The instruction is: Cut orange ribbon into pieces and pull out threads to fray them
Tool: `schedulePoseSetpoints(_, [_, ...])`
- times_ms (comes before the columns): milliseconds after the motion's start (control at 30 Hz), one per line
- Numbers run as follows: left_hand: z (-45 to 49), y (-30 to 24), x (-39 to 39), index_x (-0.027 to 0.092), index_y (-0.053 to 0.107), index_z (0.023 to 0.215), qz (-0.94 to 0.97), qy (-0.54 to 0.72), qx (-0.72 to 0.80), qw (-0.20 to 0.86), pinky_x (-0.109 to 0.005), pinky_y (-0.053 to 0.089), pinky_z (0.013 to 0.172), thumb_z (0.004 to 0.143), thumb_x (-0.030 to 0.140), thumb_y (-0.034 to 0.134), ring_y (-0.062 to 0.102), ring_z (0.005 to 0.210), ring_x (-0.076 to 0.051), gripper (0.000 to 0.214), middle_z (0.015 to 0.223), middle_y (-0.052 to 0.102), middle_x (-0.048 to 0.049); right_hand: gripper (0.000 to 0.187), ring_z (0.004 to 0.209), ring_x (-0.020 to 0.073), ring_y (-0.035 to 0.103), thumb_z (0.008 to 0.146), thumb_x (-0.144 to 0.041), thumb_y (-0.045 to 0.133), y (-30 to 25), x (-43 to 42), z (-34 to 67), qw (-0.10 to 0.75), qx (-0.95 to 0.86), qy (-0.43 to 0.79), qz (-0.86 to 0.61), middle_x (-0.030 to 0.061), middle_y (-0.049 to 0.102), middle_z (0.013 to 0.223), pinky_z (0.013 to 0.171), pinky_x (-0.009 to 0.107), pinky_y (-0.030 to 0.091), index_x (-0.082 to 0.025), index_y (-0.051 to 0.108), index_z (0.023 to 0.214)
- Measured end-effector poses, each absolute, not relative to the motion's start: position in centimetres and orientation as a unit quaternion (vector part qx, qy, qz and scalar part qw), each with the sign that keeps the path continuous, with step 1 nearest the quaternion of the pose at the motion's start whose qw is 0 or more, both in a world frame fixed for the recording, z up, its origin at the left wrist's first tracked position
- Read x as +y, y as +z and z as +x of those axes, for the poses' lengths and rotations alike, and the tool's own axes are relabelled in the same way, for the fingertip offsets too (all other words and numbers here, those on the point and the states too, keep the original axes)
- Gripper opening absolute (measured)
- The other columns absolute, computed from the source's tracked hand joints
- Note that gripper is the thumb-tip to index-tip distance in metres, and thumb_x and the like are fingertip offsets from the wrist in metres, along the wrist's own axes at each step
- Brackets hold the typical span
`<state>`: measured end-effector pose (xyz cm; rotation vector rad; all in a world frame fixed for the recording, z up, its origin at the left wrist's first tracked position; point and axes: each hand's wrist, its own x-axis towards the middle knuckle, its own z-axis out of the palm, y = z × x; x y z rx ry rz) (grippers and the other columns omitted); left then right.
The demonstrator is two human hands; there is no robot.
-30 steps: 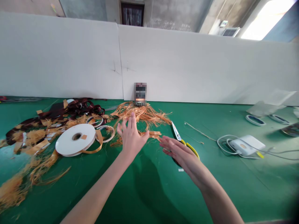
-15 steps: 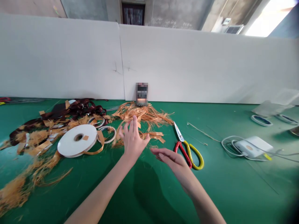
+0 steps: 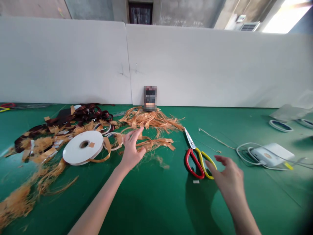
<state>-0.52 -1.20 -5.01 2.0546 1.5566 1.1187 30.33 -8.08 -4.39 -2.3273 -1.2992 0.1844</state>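
My left hand [image 3: 133, 148] hovers with fingers apart by a small bundle of tan ribbon strips [image 3: 156, 143] and holds nothing. Just beyond lies a larger heap of frayed tan ribbon [image 3: 153, 119]. On the right, my right hand [image 3: 228, 176] is open, thumb and fingers spread, over the edge of the scissors' yellow handle. The scissors [image 3: 195, 156], with one red and one yellow handle, lie on the green table, blades pointing away. To the left of my left hand is a white spool [image 3: 78, 153] with tan ribbon trailing from it.
A phone-like device [image 3: 150, 99] leans on the white partition [image 3: 207, 65]. Dark brown ribbon [image 3: 83, 117] lies tangled at the left among tan scraps. At the right are a white adapter [image 3: 274, 155] with cables and tape rolls [image 3: 280, 126].
My right hand has moved right from beside the left hand to the scissors' handles and spread its fingers. My left hand has shifted slightly left. A small pale scrap now shows beside the scissors.
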Motion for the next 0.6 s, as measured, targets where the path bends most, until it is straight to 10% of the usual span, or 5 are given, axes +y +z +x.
schedulePoseSetpoints(200, [-0.4,-6.8,-1.6,0.022,0.064,0.118,0.607,0.478,0.503,0.388,-0.039,0.043,0.099,0.087,0.029,0.047,0.055,0.116,-0.023,0.036,0.121,0.067,-0.0075,0.044,0.099,0.0317,0.062,0.080,-0.036,0.045,-5.6,-6.6,28.4,0.070,-0.503,0.129,-0.852,0.0224,0.057,0.114,0.082,0.040,0.048,-0.009,0.053,0.114])
schedulePoseSetpoints(367, [-0.8,-6.9,-0.8,0.018,0.067,0.111,0.553,0.477,0.519,0.444,-0.035,0.051,0.089,0.083,0.040,0.058,0.063,0.107,-0.024,0.037,0.113,0.071,-0.0096,0.025,0.071,0.0314,0.063,0.060,-0.036,0.064,-5.3,-4.9,29.5,0.061,-0.493,0.158,-0.853,0.0114,0.064,0.073,0.058,0.037,0.047,-0.021,0.055,0.079])
schedulePoseSetpoints(600, [-1.3,-6.0,-0.9,0.020,0.060,0.122,0.599,0.454,0.493,0.438,-0.039,0.048,0.095,0.077,0.038,0.066,0.062,0.110,-0.025,0.049,0.121,0.068,-0.0090,0.026,0.050,0.0220,0.056,0.073,-0.044,0.051,-5.3,-5.2,31.5,0.146,-0.475,0.192,-0.846,0.0041,0.056,0.049,0.047,0.031,0.041,-0.024,0.051,0.056])
